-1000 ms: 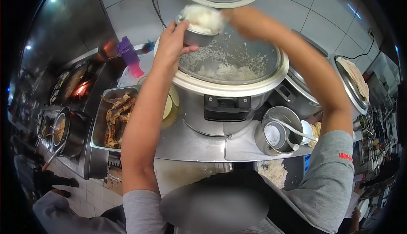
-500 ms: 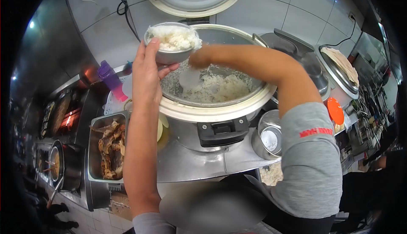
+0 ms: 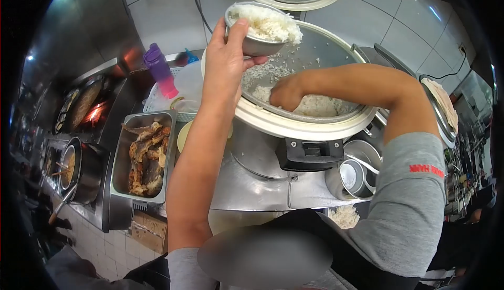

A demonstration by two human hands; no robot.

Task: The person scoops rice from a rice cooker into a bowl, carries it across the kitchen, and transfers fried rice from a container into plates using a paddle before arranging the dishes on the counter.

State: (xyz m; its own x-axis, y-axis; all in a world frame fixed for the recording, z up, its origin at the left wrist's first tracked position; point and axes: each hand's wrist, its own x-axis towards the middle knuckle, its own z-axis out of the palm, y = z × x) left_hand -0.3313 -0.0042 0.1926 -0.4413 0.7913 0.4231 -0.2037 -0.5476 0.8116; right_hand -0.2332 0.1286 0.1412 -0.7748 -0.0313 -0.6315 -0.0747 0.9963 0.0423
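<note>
My left hand point(image 3: 226, 59) holds a metal bowl point(image 3: 260, 46) above the left rim of a large rice cooker point(image 3: 310, 128), thumb over the bowl's edge. White rice point(image 3: 268, 23) is heaped in the bowl and bulges past its right side. Inside the cooker, my right hand point(image 3: 287, 93) is closed low over the cooked rice point(image 3: 321, 105). The rice paddle it grips is hidden by the hand and rice now; its pale blade showed half a second ago. Loose grains cling to the cooker's inner wall.
The cooker's raised lid point(image 3: 299, 3) leans at the back. To the left are a metal tray point(image 3: 116, 177) of browned fried pieces, a purple-pink bottle point(image 3: 160, 70), a lit burner point(image 3: 94, 114) and a pot point(image 3: 89, 185). A metal container point(image 3: 336, 184) stands at the front right.
My right hand has moved down into the rice, and the paddle blade has gone out of sight. The view has shifted, so the cooker and bowl appear farther right. The bowl stays in my left hand.
</note>
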